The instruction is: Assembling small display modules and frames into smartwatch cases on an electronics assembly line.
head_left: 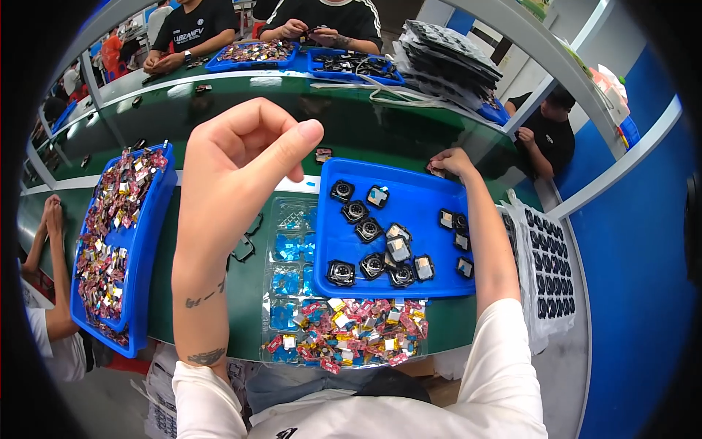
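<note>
My left hand [238,168] is raised over the green bench, fingers curled in and thumb laid across toward the right. The fingertips are partly hidden behind the thumb, so whether they pinch something small is unclear. My right hand [455,162] reaches beyond the far right corner of a blue tray [409,190], its fingers closed on a small reddish-and-dark watch part [436,170]. Inside that tray lie several black watch casings [368,230], some with round backs up, others showing pale inner pieces. Another small watch part [323,154] rests beyond the tray's far left corner.
Pink, yellow and white electronic pieces [358,329] are heaped by my body, beside clear plastic trays [285,278] with blue film. Another blue tray [139,293] of such pieces stands left. White sheets of black parts [548,263] lie right. Metal posts frame the bench; co-workers sit opposite.
</note>
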